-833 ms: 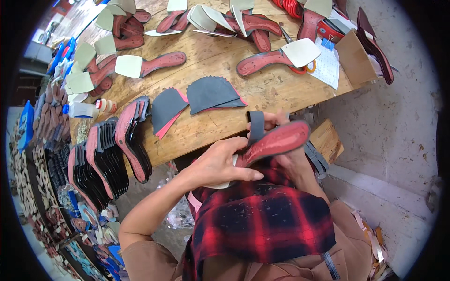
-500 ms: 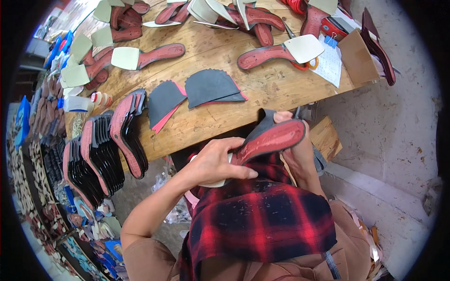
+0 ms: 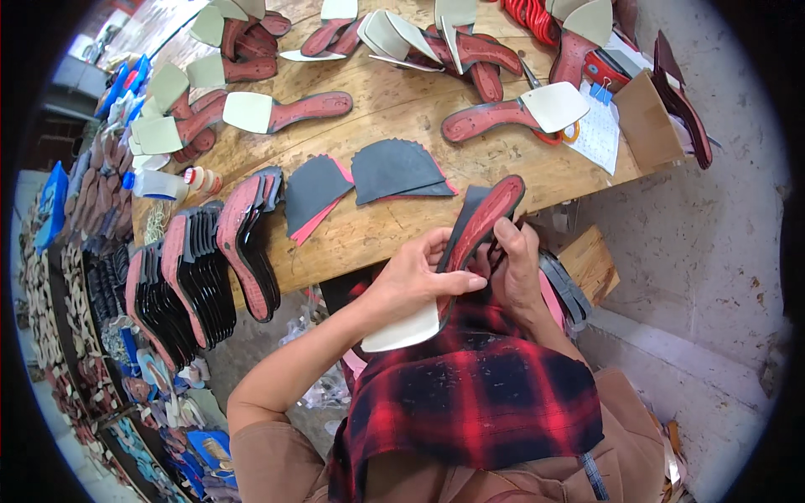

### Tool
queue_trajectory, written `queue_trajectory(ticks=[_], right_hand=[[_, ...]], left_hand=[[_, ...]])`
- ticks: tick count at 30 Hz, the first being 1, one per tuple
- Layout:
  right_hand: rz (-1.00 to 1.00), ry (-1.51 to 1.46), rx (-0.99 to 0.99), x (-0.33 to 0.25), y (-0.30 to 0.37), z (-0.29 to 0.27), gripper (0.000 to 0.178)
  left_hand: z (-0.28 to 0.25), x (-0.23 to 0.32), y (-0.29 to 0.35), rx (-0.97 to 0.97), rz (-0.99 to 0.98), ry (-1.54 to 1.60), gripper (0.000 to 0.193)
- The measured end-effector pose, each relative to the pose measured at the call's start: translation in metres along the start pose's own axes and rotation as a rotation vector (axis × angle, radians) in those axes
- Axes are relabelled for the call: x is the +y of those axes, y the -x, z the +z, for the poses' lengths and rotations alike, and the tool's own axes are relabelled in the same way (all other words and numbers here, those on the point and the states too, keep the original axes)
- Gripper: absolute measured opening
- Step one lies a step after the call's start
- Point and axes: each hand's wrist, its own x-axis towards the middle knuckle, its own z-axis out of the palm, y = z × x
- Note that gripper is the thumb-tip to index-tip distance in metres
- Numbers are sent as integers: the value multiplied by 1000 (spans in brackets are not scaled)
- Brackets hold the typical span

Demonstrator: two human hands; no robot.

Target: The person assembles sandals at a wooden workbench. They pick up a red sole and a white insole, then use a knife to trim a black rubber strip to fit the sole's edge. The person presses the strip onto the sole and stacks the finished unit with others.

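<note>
A: What do we have in hand?
B: One sole (image 3: 484, 222), above our lap at the tabletop's (image 3: 394, 105) near edge. Heel end up, white front (image 3: 401, 333) down toward us and left.

A: Hands?
B: Our left hand (image 3: 417, 277) is closed around the sole's middle, thumb across the top. Our right hand (image 3: 516, 264) is curled at the heel, thumb against the edge. Looks like a pinch on the sole; fingers partly hidden.

A: How far along are we?
B: White front is on. A dark strip (image 3: 471, 201) backs the heel and sticks out past its left edge. We judge that bit unfinished; can't tell if it's fixed.

A: What's left?
B: Loose soles with white fronts (image 3: 248, 112) lie across the tabletop; we see no strip on the two nearest. Three stacks (image 3: 186, 277) at the left edge show no white fronts. Two fanned piles of dark patches (image 3: 398, 172) lie between. More strips (image 3: 573, 295) sit just beyond our right forearm. We'd call most of the batch undone.
</note>
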Motion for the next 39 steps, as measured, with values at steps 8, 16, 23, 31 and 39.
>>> queue_trajectory(ticks=[8,16,23,31,39], right_hand=[[142,22,-101,1,-33,-31,29],[85,149,-17,8,-38,-16,24],[76,97,-41,22,-43,-16,22],[39,91,-42,-16,-14,-14,26],[-43,-534,-42,2,-22,-18,35]], left_hand=[[6,-6,9,-151,-112,21,78],[-7,-12,17,-152,-160,-10,81],[-14,-16,25,-141,-153,-72,83],[-21,-28,29,-30,28,-180,77],[-14,-20,-8,63,497,-960,69]])
